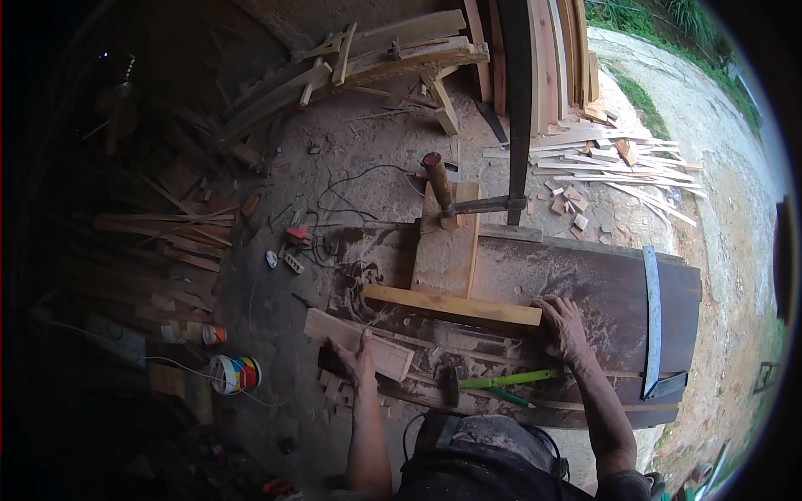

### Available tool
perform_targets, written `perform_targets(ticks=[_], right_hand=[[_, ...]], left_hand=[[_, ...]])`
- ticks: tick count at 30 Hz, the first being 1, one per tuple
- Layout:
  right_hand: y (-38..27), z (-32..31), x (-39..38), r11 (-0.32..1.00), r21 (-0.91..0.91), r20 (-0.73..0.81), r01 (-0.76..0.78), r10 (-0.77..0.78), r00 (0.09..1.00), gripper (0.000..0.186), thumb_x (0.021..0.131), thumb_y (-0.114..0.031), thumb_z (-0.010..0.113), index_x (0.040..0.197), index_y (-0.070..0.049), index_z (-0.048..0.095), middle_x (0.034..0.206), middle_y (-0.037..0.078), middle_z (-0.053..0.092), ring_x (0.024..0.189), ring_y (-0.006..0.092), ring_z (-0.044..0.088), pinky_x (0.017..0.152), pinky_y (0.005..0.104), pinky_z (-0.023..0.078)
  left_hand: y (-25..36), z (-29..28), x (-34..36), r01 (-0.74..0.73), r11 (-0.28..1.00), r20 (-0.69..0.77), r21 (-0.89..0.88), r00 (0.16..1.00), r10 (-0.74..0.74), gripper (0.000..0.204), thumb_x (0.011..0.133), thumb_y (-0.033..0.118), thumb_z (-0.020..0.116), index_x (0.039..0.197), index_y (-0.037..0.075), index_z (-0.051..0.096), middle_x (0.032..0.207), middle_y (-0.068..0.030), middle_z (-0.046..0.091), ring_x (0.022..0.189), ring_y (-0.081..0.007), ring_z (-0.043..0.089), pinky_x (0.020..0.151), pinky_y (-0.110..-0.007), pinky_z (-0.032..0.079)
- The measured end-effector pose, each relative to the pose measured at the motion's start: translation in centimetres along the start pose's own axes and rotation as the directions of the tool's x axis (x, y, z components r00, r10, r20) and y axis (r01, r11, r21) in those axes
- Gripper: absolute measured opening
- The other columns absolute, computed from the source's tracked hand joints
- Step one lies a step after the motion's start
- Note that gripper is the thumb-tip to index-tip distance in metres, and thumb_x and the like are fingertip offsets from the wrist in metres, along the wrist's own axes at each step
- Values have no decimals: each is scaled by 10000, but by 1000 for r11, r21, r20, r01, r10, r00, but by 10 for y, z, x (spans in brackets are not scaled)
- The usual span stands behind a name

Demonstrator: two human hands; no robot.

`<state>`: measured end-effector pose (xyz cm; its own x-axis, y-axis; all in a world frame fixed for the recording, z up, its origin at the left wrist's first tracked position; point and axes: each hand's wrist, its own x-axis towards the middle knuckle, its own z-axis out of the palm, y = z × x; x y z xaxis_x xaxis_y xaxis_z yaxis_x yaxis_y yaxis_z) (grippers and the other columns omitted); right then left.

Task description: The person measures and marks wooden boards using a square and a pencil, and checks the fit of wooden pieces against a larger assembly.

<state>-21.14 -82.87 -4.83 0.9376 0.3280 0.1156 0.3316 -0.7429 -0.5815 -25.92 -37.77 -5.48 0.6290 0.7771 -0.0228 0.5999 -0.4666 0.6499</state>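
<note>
My left hand (357, 361) grips a short, wide pale board (386, 351) at the bench's near left side, thumb on its upper face. Some of its fingers are hidden behind the board. My right hand (564, 327) is closed at the right end of a long yellowish wooden bar (451, 304), which runs across the near end of a dusty wooden plank (444, 255). A bar clamp (440, 188) with a wooden handle stands on that plank. Near me lie a hammer (510, 380) with a bright green handle and a thin dark green tool (510, 397).
A metal try square (652, 326) lies on the right of the dark, sawdust-covered bench (601, 288). Offcuts (610, 163) are heaped beyond it. On the left are stacked wood strips (184, 234), a paint bucket (236, 374) and a cable (334, 188) on the floor.
</note>
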Motion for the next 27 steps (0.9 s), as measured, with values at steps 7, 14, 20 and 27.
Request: perform_targets(ticks=[7, 14, 20, 27], right_hand=[[0, 2, 2, 1000, 12, 7, -5, 5, 1000, 477, 786, -277, 747, 1217, -129, 606, 1133, 83, 596, 1080, 305, 547, 945, 453, 415], [5, 5, -1, 999, -45, 27, 5, -4, 1000, 565, 723, -252, 763, 1247, -138, 585, 1103, 87, 572, 1081, 315, 527, 941, 465, 405], [11, 11, -4, 987, -159, 58, 12, -3, 998, 673, 659, -261, 781, 1284, -157, 555, 1052, 94, 531, 1058, 315, 511, 934, 456, 380], [8, 8, -2, 984, -176, 83, 23, -9, 997, 669, 665, -300, 774, 1279, -157, 549, 1039, 97, 532, 1041, 301, 517, 913, 443, 374]], left_hand=[[-29, 25, -2, 28, 984, -79, -175, 996, -42, 1285, 701, 366, 916, 1560, -54, 58, 1561, -297, 262, 1434, -371, 329, 1172, -462, 331], [-41, 4, 20, 433, 760, 307, -485, 898, -316, 1014, 777, 368, 851, 1531, 23, 267, 1454, -171, 470, 1297, -301, 504, 1035, -447, 468], [-10, -12, 0, 565, 501, 502, -655, 822, -269, 799, 880, 562, 702, 1448, 56, 459, 1370, -136, 570, 1265, -298, 542, 1033, -442, 467], [8, 8, -9, 453, 378, 391, -807, 890, -232, 920, 865, 622, 686, 1505, 47, 359, 1489, -156, 443, 1322, -322, 480, 1106, -487, 398]])
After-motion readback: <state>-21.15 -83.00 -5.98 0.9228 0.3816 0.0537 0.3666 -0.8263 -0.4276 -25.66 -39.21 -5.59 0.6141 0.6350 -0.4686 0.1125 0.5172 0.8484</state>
